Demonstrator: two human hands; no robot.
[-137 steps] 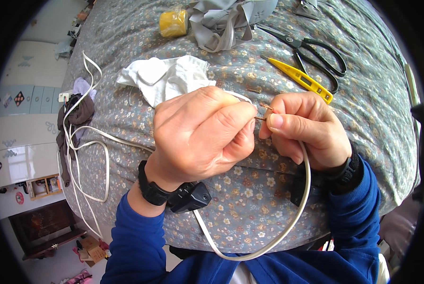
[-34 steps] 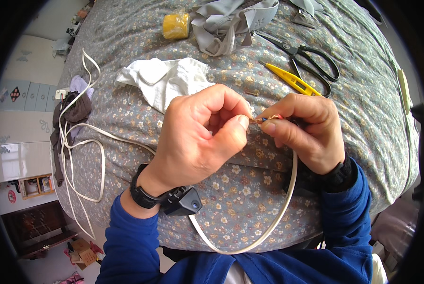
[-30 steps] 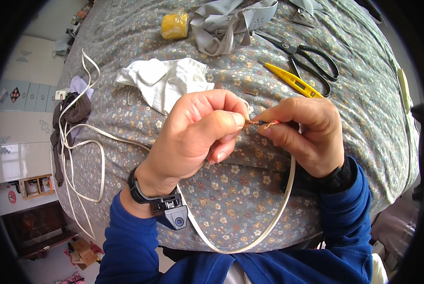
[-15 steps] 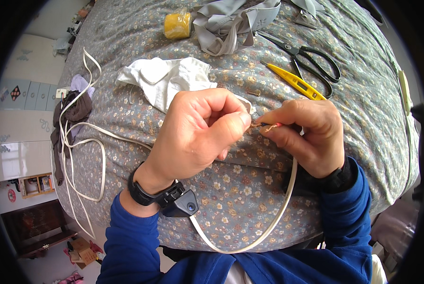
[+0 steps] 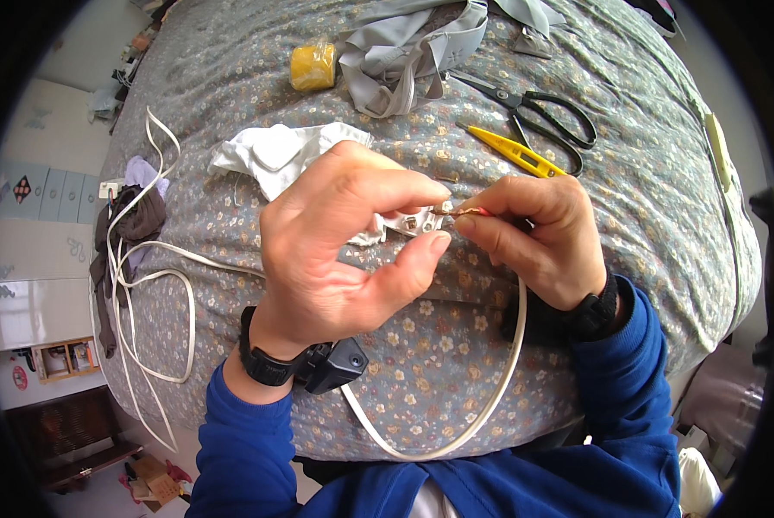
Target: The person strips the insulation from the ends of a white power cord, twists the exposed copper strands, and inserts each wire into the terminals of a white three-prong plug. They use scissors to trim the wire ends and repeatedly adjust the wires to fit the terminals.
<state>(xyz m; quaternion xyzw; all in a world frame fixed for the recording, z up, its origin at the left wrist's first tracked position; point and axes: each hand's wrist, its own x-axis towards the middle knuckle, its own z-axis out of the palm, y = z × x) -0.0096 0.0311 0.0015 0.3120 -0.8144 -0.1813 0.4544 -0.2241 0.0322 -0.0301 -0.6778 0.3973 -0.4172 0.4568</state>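
Observation:
My right hand (image 5: 538,242) pinches a thin metal pin (image 5: 460,211) with a reddish end between thumb and forefinger. A white elastic band (image 5: 490,393) runs from that hand down in a loop and back under my left wrist. My left hand (image 5: 344,250) hovers just left of the pin with its fingers spread; its thumb tip nearly touches my right fingertips and nothing is in its grip. A small white piece (image 5: 411,224) with holes shows between the two hands. Both hands are above a bed with a grey flowered cover (image 5: 628,198).
On the cover lie a crumpled white cloth (image 5: 270,155), a yellow roll (image 5: 312,66), a grey garment (image 5: 404,52), black scissors (image 5: 546,108) and yellow thread snips (image 5: 512,151). More white band (image 5: 145,285) coils at the left edge beside dark and purple cloth (image 5: 132,220).
My left hand has opened out of its pinch at the pin, with the fingers now spread. My right hand keeps hold of the pin in about the same spot.

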